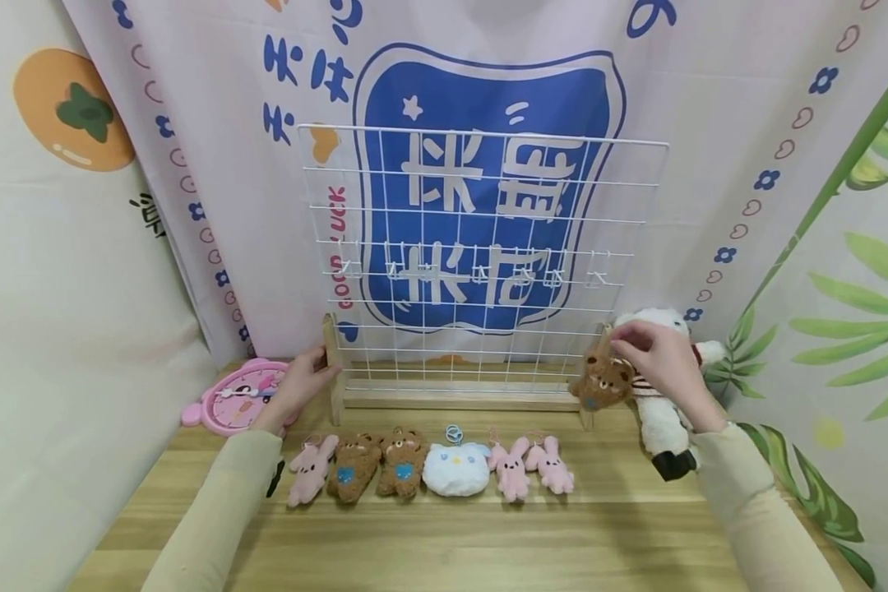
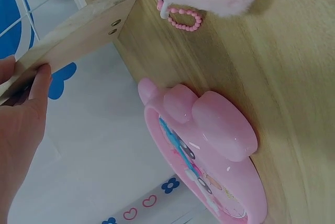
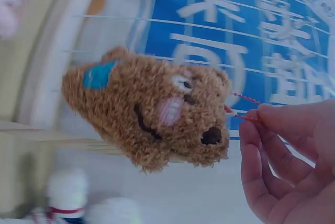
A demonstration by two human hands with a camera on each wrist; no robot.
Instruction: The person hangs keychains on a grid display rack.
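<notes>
My right hand [image 1: 660, 362] pinches the red bead chain [image 3: 246, 98] of a brown plush bear [image 1: 603, 382] between thumb and fingertips. The bear hangs in front of the rack's right post; in the right wrist view its fuzzy body [image 3: 152, 109] shows a blue patch and a pink cheek. My left hand [image 1: 307, 382] holds the left wooden post [image 2: 73, 38] of the rack, thumb and fingers on either side of it. Several white hooks [image 1: 481, 274] hang in a row across the rack's white wire grid [image 1: 444, 329].
Along the table before the rack lie pink plush rabbits [image 1: 314, 470], two brown bears [image 1: 402, 464] and a white plush head [image 1: 456, 470]. A pink clock [image 1: 225, 403] lies at the left, near my left hand. Behind my right hand leans a white plush toy [image 1: 654, 419].
</notes>
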